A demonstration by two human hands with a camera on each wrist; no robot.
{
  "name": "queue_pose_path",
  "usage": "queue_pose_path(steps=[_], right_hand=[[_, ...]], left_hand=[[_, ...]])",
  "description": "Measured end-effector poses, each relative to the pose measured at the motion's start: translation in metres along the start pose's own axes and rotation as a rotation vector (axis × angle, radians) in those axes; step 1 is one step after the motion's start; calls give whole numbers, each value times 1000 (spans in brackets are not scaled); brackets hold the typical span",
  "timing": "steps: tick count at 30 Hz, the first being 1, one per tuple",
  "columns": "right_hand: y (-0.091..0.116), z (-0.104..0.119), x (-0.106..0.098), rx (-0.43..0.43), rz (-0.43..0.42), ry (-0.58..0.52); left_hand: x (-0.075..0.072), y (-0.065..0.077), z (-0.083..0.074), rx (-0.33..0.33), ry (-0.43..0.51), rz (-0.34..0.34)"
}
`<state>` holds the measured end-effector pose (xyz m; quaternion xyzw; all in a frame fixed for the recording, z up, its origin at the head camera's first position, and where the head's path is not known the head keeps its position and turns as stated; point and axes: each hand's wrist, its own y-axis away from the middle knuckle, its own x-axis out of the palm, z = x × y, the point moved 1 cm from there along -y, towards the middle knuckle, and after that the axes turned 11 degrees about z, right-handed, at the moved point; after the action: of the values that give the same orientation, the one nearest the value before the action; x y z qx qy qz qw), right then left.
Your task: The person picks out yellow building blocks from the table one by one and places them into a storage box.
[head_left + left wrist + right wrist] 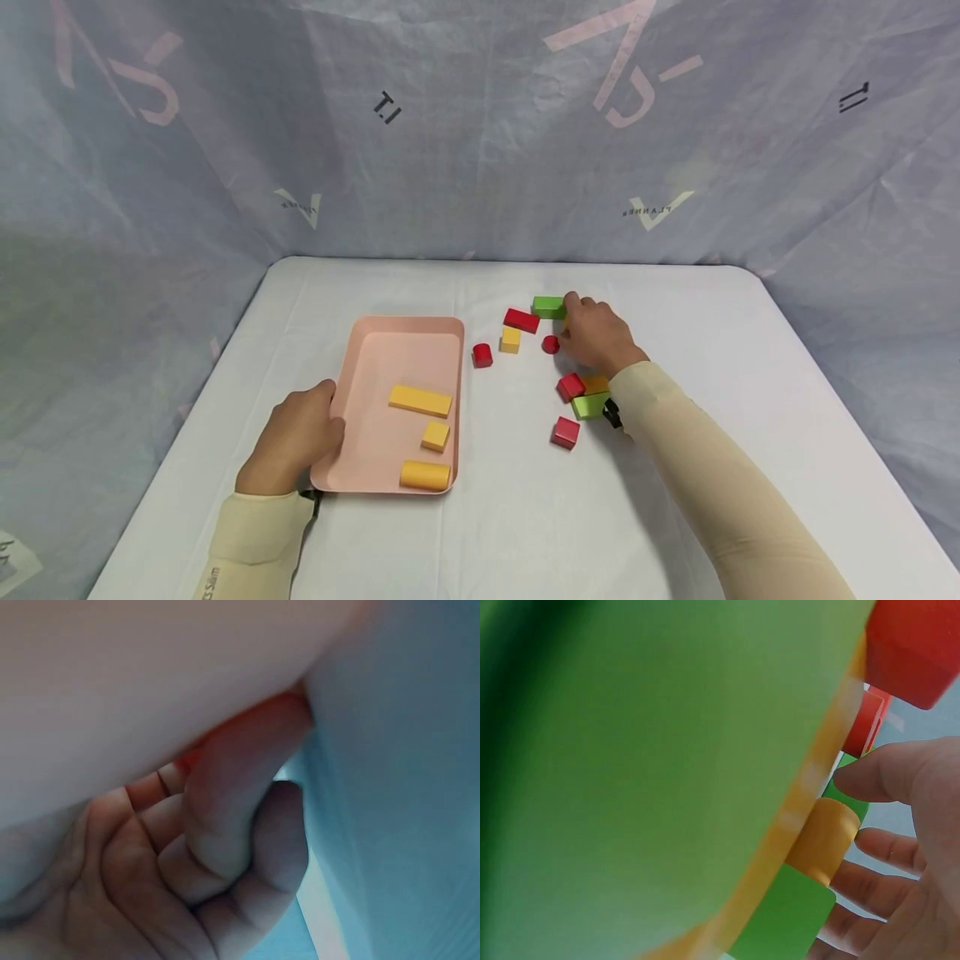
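My left hand (296,429) grips the left rim of a pink tray (375,367), fingers (232,802) curled in the left wrist view. Inside the tray, along its right side, lie a long yellow block (420,401), a yellow cube (435,436) and a yellow cylinder (425,475). Over at the far right of the blocks, my right hand (600,336) reaches down with thumb and fingers spread about another yellow cylinder (823,838). Contact with it is unclear. A green block (549,307) is beside the fingertips, and a red round piece (551,344) lies just left of the hand.
Between tray and right hand are a red flat block (521,320), a yellow cube (511,340) and a red cylinder (482,356). Near the right wrist lie red cubes (566,432), an orange block (596,384) and a green block (592,406). Grey cloth (480,167) hangs behind the table.
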<state>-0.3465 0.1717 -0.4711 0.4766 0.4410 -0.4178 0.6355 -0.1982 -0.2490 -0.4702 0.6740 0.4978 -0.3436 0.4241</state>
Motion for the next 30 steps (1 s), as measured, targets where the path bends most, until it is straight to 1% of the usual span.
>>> queue_pose_path(steps=[6,13,19,24,30], right_hand=[[0,-1,1,4,29,-12],[1,-3,0,8,26,-46],[1,-3,-2,37,13,-88],[2,0,-5,63,34,-91],[4,4,-6,57,30,-92]], left_hand=[[0,0,-1,-4,2,3],[0,0,-2,-7,-1,6],[0,0,-2,-13,-3,11],[0,-1,-2,-15,-8,10],[1,0,-2,-19,-11,17]])
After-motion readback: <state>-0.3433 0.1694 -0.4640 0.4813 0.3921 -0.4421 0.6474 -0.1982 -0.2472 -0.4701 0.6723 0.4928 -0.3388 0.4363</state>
